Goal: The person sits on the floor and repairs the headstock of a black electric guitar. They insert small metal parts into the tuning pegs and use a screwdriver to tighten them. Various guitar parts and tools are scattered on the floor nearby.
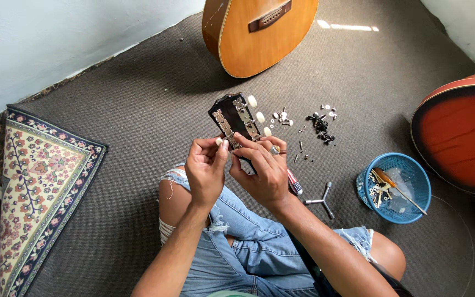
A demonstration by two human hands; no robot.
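Observation:
A black guitar headstock (232,116) with silver tuner plates and white tuner knobs is held up over my lap. My left hand (206,170) pinches at a tuner on its lower left side, fingertips touching a white knob. My right hand (264,169) grips the headstock's lower end and neck from the right, with rings on two fingers. A screwdriver with a striped handle (294,183) pokes out beneath my right hand; whether that hand holds it I cannot tell.
Loose screws and tuner parts (319,125) lie on the grey carpet. A metal three-way wrench (323,200) lies by my right knee. A blue basket (408,187) holds tools. An orange guitar body (257,33) lies ahead, a red one (463,137) at right, a patterned rug (39,181) at left.

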